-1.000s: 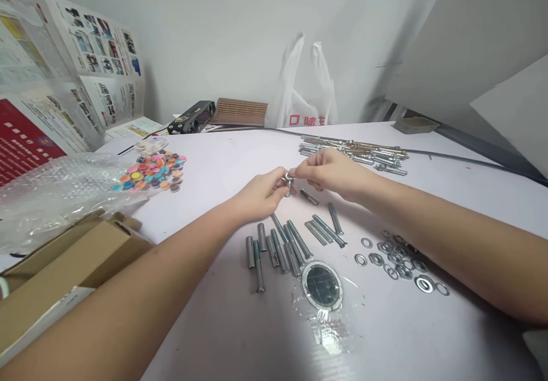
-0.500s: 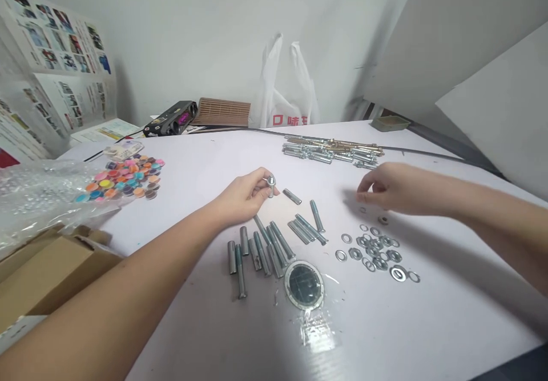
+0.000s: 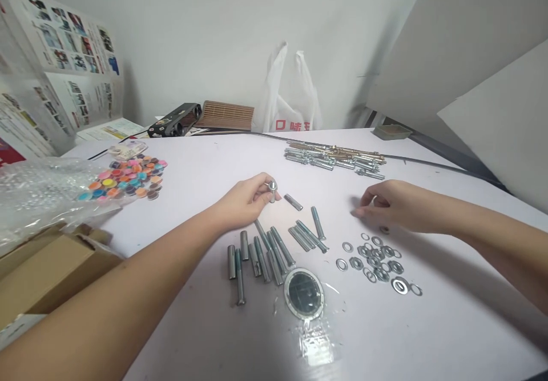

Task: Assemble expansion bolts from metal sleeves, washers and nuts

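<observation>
Between the thumb and fingers of my left hand (image 3: 250, 198) is a metal bolt (image 3: 273, 191), held upright with a ring at its top. A short metal sleeve (image 3: 293, 201) lies just right of it. My right hand (image 3: 381, 203) is over the table's right side, thumb and fingertips pressed together; what they pinch, if anything, is too small to make out. Below that hand lies a cluster of nuts and washers (image 3: 377, 260). Several loose bolts (image 3: 281, 247) and metal sleeves (image 3: 232, 261) lie in the middle, above a round dark disc (image 3: 304, 293).
A pile of assembled bolts (image 3: 334, 157) lies at the back, before a white plastic bag (image 3: 291, 98). Colourful discs (image 3: 128, 179), plastic wrap (image 3: 43, 192) and a cardboard box (image 3: 55, 272) are on the left. A small tray (image 3: 391, 132) sits back right.
My right hand has moved slightly down, nearer the washers, and a washer below it is now hidden. The whole view has shifted a little. My left hand still holds the bolt.
</observation>
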Available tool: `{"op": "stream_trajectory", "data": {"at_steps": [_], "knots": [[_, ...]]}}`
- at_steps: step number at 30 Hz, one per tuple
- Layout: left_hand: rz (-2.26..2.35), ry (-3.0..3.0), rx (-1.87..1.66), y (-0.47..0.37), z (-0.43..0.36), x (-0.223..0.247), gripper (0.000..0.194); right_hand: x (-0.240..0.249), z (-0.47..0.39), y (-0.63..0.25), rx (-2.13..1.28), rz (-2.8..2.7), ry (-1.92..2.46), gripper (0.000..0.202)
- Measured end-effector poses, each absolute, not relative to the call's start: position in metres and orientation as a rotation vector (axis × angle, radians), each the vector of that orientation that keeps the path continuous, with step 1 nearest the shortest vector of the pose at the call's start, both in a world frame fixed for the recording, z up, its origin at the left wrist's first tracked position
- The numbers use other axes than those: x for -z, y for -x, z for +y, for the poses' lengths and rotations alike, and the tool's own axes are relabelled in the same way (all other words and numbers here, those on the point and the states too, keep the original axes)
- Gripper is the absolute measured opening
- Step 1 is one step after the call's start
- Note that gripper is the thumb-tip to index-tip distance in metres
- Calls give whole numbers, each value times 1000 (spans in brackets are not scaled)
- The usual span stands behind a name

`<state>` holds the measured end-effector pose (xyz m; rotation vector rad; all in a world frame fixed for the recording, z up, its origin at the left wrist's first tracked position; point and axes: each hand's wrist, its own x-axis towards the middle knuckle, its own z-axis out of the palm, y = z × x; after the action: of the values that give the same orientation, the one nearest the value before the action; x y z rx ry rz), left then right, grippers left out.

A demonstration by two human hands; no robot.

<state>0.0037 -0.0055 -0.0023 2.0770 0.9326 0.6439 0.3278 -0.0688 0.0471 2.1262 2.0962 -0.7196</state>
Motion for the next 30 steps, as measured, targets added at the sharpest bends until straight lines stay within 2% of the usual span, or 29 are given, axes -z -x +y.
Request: {"op": "stream_trajectory", "data": {"at_steps": [8,14,21,30], "knots": [[914,-2062,-640,-4,-7,1,12,-35,-79,-337,698,2080,-2081,38],[922,-2046,-638,-5,-8,-1,13,-65,-60,-303,799,2324,-1979,37],[930,-2132,-633,-5,-8,-3,15,-74,-19,-214,1253,2656,-1802,38],[978,-2198,-617,-3,-5,2,16,-59,-3,-203,1390,2698,-1635,37]]}}
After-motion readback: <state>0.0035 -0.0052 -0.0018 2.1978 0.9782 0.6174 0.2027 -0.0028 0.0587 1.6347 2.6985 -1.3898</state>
